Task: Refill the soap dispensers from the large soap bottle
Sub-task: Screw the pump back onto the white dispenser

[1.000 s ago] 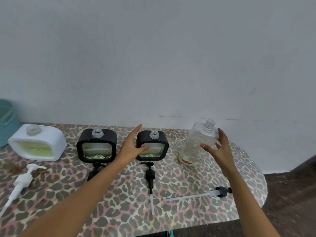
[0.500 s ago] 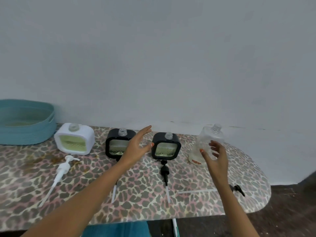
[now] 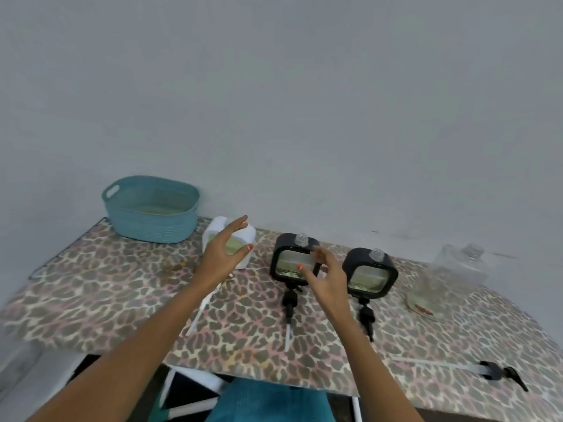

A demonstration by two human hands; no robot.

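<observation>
Soap bottle (image 3: 438, 281), clear, uncapped, blurred

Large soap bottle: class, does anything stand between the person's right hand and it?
Yes. The right-hand black dispenser stands between the right hand and the large soap bottle, which is at the table's far right.

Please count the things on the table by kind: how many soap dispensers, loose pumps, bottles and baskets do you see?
Soap dispensers: 3 (white, black, black)
Loose pumps: 4 (white, black, black, long-tubed)
Large clear bottle: 1
Teal basket: 1
Total: 9
</observation>
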